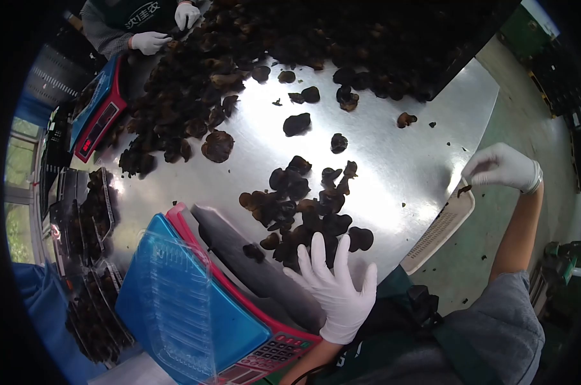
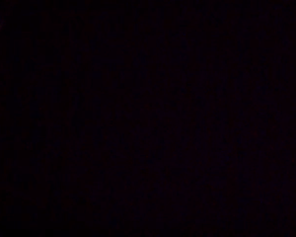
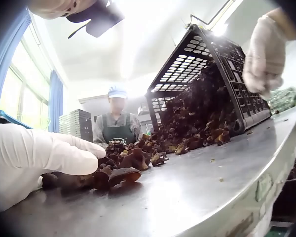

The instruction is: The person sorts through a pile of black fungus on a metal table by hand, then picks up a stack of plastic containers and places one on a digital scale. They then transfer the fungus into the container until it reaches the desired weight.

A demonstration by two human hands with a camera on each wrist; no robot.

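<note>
In the head view, the left gloved hand (image 1: 338, 295) lies with fingers spread on the near edge of a small heap of dark, ear-shaped fungus pieces (image 1: 290, 186); the right wrist view shows this hand (image 3: 44, 158) large beside several pieces (image 3: 123, 177). The right gloved hand (image 1: 502, 168) is above the table's right edge, thumb and fingers together, a small dark piece (image 1: 464, 190) at their tips. Below it is a pale slotted basket (image 1: 438, 234). That hand (image 3: 264, 57) is at the upper right in the right wrist view. The left wrist view is almost black.
A large dark pile (image 1: 265, 32) covers the far metal table (image 1: 393, 160), beside a black crate (image 3: 227, 79). A blue-and-red scale (image 1: 194, 295) with clear trays stands near left, another scale (image 1: 98, 109) farther back. Opposite, a person in an apron (image 3: 119, 126) handles pieces.
</note>
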